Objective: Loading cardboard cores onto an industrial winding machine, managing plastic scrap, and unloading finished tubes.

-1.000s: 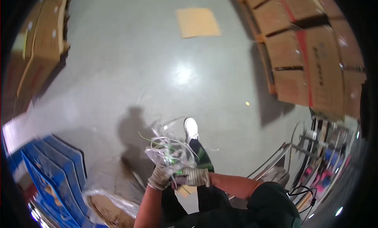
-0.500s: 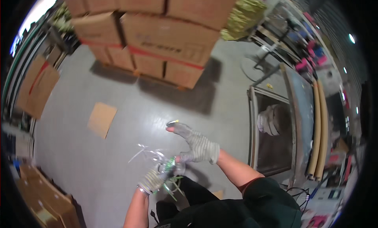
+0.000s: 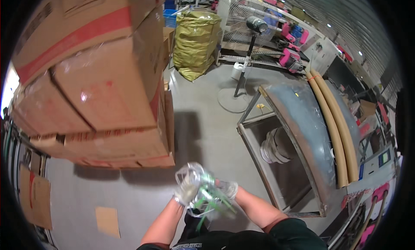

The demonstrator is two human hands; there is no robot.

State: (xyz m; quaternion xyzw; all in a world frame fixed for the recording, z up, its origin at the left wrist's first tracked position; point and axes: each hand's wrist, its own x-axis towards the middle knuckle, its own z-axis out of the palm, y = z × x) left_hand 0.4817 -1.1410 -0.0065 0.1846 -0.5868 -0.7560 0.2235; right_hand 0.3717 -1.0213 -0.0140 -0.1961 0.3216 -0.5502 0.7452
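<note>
In front of my body is a loose tangle of clear and green plastic strips (image 3: pixel 209 190), blurred by motion. Around its left side my gloved left hand (image 3: pixel 185 193) is closed. At the right side my right hand (image 3: pixel 228 188), in a pale knitted glove, presses in against the same bundle. The strips cover most of the right fingers, though the hand looks closed on them. Some green ends hang down below both hands, and clear loops stick up above.
Stacked cardboard boxes (image 3: pixel 116 90) rise at the left. A flat cardboard piece (image 3: pixel 107 221) lies on the floor. To the right stands a metal-framed table (image 3: pixel 298 129) with long cardboard tubes (image 3: pixel 330 120) on top. Farther off are a pedestal fan (image 3: pixel 244 60) and a yellow woven sack (image 3: pixel 195 42).
My view has swung right and up, bringing the box stack closer. My right hand, open and apart half a second ago, has come in to the plastic strips beside my left hand.
</note>
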